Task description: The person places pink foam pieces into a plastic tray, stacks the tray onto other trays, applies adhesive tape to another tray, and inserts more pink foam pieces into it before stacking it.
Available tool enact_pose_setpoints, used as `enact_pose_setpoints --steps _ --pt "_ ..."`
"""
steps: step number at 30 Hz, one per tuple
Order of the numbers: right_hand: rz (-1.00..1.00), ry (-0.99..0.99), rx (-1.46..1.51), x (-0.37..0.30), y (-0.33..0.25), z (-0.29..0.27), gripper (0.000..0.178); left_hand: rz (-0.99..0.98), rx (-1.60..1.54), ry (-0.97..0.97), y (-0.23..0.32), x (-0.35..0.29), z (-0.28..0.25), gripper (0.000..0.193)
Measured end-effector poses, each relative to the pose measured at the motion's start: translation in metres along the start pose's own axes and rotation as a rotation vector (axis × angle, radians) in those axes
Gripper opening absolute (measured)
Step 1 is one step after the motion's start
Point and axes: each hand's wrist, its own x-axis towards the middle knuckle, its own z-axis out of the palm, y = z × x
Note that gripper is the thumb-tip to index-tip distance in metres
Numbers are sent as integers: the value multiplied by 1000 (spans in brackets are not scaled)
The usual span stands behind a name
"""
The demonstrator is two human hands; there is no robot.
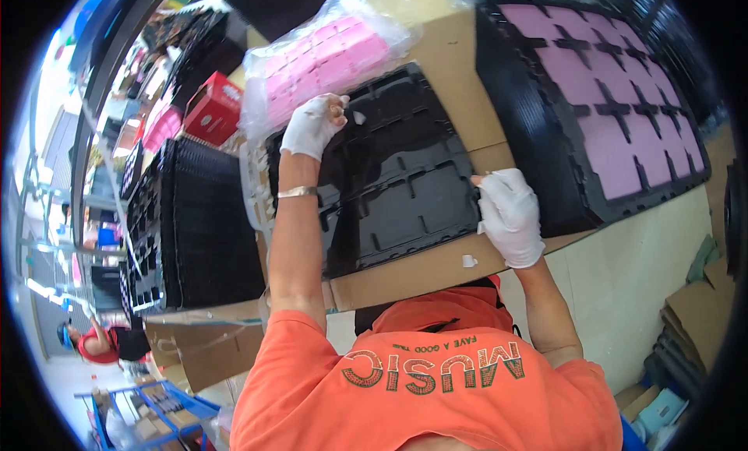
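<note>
A black plastic tray with moulded compartments lies on cardboard in front of me. My left hand, in a white glove with bare fingertips, is over its far left part, fingers curled in. What those fingers hold, if anything, is hidden. Just beside them is a small white scrap. At the tray's right edge my right hand, also gloved, is closed with its fingertips on the rim. Beyond my left hand, pink foam blocks lie in clear plastic wrap.
On the right stands a tall stack of black trays, its top filled with pink foam pieces. Another black tray stack is at the left, near a red box. A white scrap lies near the cardboard's front edge. A person is far left.
</note>
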Motion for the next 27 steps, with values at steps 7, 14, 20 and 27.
enact_pose_setpoints --steps 7,14,20,27 --pt "15 -5 1 3 -9 -2 30 166 95 181 27 -57 -121 10" --pt "-6 -11 -23 -1 -2 4 32 7 783 360 21 -44 -111 14" --pt "37 -29 12 3 -7 3 29 -30 1566 191 16 -8 -121 17" --pt "20 1 -15 5 -7 2 26 4 2142 88 21 6 -111 20"
